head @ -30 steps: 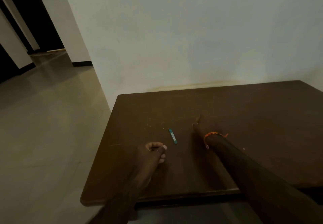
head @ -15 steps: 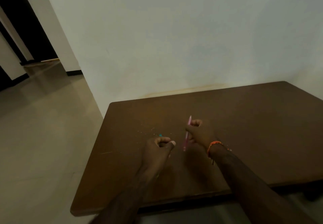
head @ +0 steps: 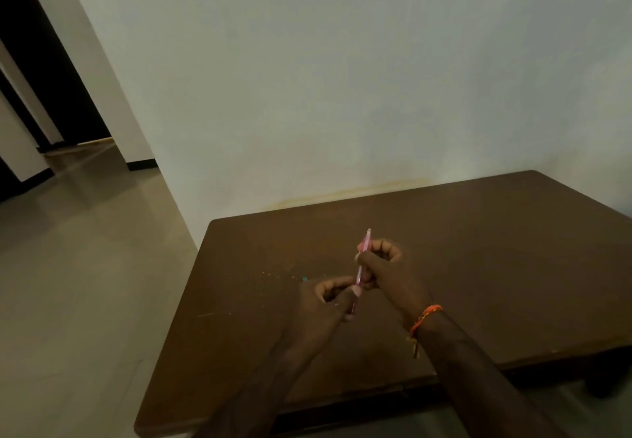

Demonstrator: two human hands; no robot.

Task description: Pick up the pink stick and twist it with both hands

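My right hand (head: 383,266), with an orange thread band at the wrist, grips a thin pink pen (head: 363,255) and holds it nearly upright above the dark brown table (head: 496,249). My left hand (head: 328,304) has its fingers curled round the pen's lower end, thumb against it. Just beyond my left hand a small teal object (head: 304,279) lies on the table, mostly hidden by the fingers. Both hands are raised a little above the tabletop.
Tiny light specks (head: 273,273) are scattered on the table left of the hands. The table stands against a pale wall (head: 342,95). A tiled floor (head: 85,283) runs along its left side toward a dark doorway (head: 44,71).
My right hand lifted the pink pen off the table and my left hand moved in to take its lower end. The teal object is now mostly hidden behind my left hand.
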